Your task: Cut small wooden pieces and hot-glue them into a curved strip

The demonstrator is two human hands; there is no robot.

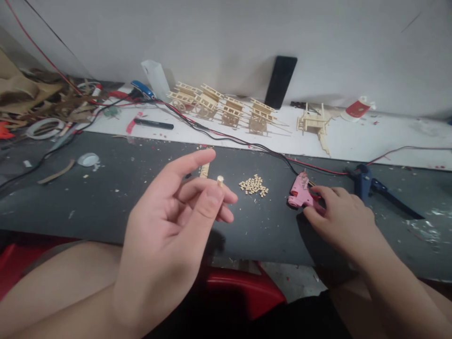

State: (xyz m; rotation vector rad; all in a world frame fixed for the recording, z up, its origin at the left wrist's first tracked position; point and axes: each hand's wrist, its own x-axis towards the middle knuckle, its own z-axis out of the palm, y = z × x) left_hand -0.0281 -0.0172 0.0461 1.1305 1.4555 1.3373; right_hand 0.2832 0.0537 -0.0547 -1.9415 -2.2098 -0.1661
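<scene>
Between the thumb and a finger of my left hand is a small pale wooden piece, held up above the table with the index finger stretched out. My right hand is wrapped round the handle of a pink glue gun, which lies on the dark tabletop. A heap of tiny wooden pieces is spread between the two hands. Partly behind my left fingers shows a flat, light wooden strip.
Several small wooden model carts stand on a white board along the wall, with another wooden model to their right. A blue glue gun lies beyond my right hand. Black and red cables cross the table. Scraps crowd the far left.
</scene>
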